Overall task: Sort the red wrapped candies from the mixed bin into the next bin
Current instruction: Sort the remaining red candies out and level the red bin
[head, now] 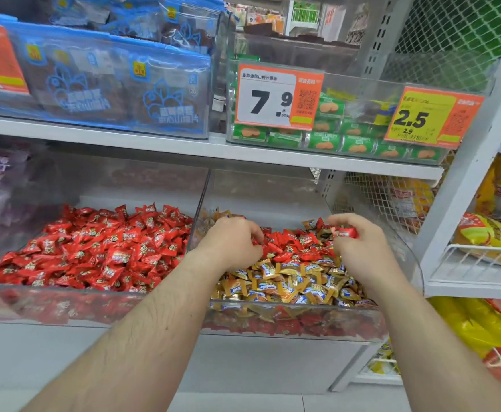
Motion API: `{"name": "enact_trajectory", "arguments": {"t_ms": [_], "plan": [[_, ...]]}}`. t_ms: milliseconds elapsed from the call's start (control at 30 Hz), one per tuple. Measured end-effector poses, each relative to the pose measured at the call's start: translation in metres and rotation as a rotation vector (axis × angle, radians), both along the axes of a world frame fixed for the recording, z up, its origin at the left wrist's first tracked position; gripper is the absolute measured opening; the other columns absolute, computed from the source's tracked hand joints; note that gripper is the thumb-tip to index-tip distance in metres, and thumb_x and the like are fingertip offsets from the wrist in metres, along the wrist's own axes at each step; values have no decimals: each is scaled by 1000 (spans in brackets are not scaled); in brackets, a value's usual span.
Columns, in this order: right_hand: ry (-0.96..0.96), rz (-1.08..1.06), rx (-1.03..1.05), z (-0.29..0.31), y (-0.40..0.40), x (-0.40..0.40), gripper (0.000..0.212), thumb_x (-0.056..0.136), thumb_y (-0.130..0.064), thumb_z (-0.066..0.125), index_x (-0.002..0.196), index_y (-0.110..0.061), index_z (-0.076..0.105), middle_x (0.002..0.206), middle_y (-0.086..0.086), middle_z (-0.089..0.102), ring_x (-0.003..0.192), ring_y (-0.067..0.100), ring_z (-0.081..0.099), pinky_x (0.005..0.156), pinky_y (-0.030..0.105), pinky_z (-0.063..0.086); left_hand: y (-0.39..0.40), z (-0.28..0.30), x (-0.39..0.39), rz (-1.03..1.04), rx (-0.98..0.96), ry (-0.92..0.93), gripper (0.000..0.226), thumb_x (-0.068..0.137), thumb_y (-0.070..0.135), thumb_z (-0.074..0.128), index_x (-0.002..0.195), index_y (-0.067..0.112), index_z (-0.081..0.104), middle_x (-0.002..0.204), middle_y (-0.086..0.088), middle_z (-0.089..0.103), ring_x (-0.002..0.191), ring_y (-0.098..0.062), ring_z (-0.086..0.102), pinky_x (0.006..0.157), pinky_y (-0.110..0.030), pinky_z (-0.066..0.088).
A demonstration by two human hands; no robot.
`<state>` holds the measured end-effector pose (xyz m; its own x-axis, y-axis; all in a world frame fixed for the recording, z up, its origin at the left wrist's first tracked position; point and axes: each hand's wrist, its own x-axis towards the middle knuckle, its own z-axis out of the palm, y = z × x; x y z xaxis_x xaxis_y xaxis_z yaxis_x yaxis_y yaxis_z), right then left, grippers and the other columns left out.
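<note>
Two clear bins stand side by side on the lower shelf. The left bin point(65, 304) is full of red wrapped candies point(100, 248). The mixed bin point(371, 325) on the right holds gold wrapped candies point(290, 286) in front and red ones point(293, 245) behind. My left hand point(232, 242) reaches into the mixed bin with fingers curled down over red candies. My right hand point(359, 242) is at the bin's right side and grips red wrapped candies point(345, 232) in its fingers.
A shelf board point(183, 144) overhangs the bins, carrying blue snack bags point(118, 87) and a clear box of green packets point(326, 141) with price tags. A white wire rack point(481, 257) with yellow bags stands at the right.
</note>
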<state>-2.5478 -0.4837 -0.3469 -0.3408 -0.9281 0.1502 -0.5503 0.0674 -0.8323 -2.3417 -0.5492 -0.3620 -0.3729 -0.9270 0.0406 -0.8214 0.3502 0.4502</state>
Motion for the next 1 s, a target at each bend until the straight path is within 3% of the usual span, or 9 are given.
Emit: {"name": "enact_trajectory", "arguments": {"t_ms": [133, 267, 333, 400, 467, 600, 800, 933, 1000], "plan": [[264, 37, 158, 2, -10, 10, 18, 80, -23, 63, 93, -33, 69, 79, -10, 60, 63, 9, 55, 63, 27, 47, -4, -3, -5, -34, 9, -8, 29, 90, 25, 63, 119, 27, 68, 129, 7, 62, 117, -13, 57, 98, -31, 49], [555, 134, 412, 3, -12, 14, 38, 86, -38, 62, 124, -39, 60, 87, -12, 59, 73, 12, 57, 81, 31, 52, -6, -6, -6, -34, 15, -22, 26, 94, 24, 59, 119, 26, 66, 126, 5, 62, 111, -15, 60, 92, -32, 52], [586, 151, 452, 3, -10, 12, 36, 88, -40, 64, 124, -35, 60, 110, -6, 63, 87, 15, 55, 87, 31, 51, -5, -4, -6, -7, 19, 43, 22, 97, 19, 49, 109, 25, 65, 109, 6, 66, 86, -13, 64, 74, -29, 53], [561, 151, 406, 2, -6, 9, 27, 87, -41, 68, 112, -33, 63, 117, -4, 63, 89, 17, 56, 82, 29, 49, -4, -2, -7, 40, 1, 115, 24, 98, 19, 40, 85, 24, 59, 80, 4, 64, 64, -16, 56, 62, -31, 47], [406, 105, 298, 3, -1, 4, 18, 86, -39, 71, 98, -29, 63, 99, -5, 64, 77, 17, 60, 69, 27, 46, -3, -1, -10, 68, -20, 141, 30, 98, 20, 36, 72, 24, 49, 66, 4, 58, 61, -21, 52, 62, -34, 46], [88, -79, 25, 7, 8, -8, 16, 85, -34, 69, 79, -23, 60, 64, -4, 57, 64, 20, 54, 61, 31, 39, 5, 4, -21, 25, 30, 89, 24, 95, 28, 39, 82, 33, 59, 85, 10, 64, 81, -16, 60, 73, -32, 50], [-180, -158, -31, 11, 15, -20, 26, 93, -35, 60, 76, -15, 57, 60, -3, 48, 59, 18, 44, 61, 34, 34, 8, -3, -40, -19, 100, -83, 37, 85, 56, 56, 113, 37, 69, 121, 9, 65, 112, -21, 56, 95, -36, 49], [-663, -16, 61, 13, 13, -22, 28, 99, -28, 48, 77, -12, 52, 59, 2, 38, 45, 15, 26, 46, 28, 20, 1, -7, -47, 52, 41, -23, 14, 87, 39, 62, 92, 29, 71, 104, 9, 69, 98, -18, 62, 86, -33, 52], [-825, 57, 130, 16, 14, -19, 31, 100, -29, 45, 76, -12, 54, 57, 3, 39, 40, 12, 23, 41, 24, 17, 2, -6, -48, 57, -10, 23, 18, 90, 39, 61, 89, 24, 71, 92, 7, 69, 88, -17, 62, 73, -28, 49]]}}
